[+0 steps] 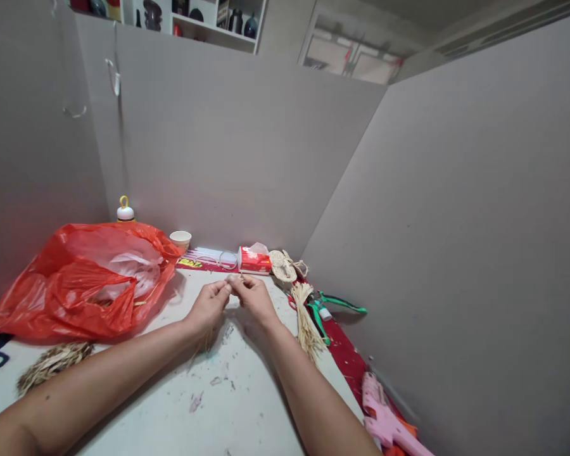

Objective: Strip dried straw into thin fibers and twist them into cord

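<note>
My left hand (209,305) and my right hand (253,299) meet above the middle of the white table, fingertips pinched together. Thin straw strands (203,345) hang below my left hand. A small straw-coloured bit (241,277) shows at the fingertips of my right hand; the rest of the piece is hidden by the fingers. To the right of my right hand lies a tied bundle of pale straw (308,326). Behind it is a flat woven straw piece (282,266).
A large red plastic bag (90,285) fills the left side, with a darker straw bundle (54,364) in front. At the back stand a paper cup (180,239) and a tissue pack (254,259). Green-handled cutters (320,310) and a pink glue gun (384,415) lie right. Grey partitions (218,139) enclose the table.
</note>
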`<action>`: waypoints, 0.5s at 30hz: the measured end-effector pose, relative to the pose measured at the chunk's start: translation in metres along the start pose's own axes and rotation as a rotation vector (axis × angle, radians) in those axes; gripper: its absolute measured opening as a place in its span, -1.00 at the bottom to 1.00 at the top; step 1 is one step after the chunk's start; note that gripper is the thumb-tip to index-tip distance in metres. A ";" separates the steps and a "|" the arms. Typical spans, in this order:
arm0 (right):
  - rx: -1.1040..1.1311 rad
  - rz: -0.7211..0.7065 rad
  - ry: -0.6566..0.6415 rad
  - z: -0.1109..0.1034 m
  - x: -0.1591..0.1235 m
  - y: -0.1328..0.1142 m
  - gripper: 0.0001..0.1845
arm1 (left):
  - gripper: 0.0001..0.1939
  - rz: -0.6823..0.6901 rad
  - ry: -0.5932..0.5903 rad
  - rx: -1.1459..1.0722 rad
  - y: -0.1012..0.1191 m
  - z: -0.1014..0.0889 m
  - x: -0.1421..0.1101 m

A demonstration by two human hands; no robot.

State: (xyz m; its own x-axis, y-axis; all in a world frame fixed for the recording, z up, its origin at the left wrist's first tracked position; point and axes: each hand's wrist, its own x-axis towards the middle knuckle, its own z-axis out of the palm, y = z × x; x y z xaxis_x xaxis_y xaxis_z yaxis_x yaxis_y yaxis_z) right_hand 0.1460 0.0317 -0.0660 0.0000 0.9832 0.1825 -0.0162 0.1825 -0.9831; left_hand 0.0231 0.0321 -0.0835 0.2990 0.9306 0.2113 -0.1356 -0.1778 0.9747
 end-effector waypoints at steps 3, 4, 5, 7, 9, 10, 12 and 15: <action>0.094 0.042 0.046 0.004 0.000 0.002 -0.56 | -0.63 0.036 -0.031 0.010 0.004 0.001 -0.001; 0.123 0.061 0.058 0.004 0.001 0.002 -0.56 | -0.65 0.062 -0.046 0.022 0.005 0.002 -0.001; 0.150 0.078 0.071 0.003 0.001 0.003 -0.56 | -0.67 0.089 -0.058 0.038 0.006 0.003 -0.001; 0.194 0.107 0.098 0.003 0.003 0.005 -0.55 | -0.70 0.131 -0.073 0.058 0.007 0.005 -0.001; 0.227 0.125 0.141 0.000 0.007 0.008 -0.53 | -0.71 0.135 -0.051 0.073 0.007 0.006 -0.002; 0.240 0.127 0.176 -0.004 0.009 0.010 -0.52 | -0.71 0.126 -0.031 0.091 0.006 0.006 -0.002; 0.259 0.107 0.271 -0.015 0.014 0.013 -0.52 | -0.71 0.102 0.020 0.140 0.005 0.005 -0.004; 0.261 0.043 0.399 -0.033 0.019 0.013 -0.58 | -0.69 0.066 0.044 0.155 0.003 0.003 -0.006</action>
State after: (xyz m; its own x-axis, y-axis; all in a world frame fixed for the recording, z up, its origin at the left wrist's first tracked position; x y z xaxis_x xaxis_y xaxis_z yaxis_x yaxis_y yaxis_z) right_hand 0.1786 0.0526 -0.0757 0.3768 0.9235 0.0714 -0.2754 0.1853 -0.9433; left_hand 0.0241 0.0254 -0.0818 0.2516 0.9278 0.2754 -0.0051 -0.2833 0.9590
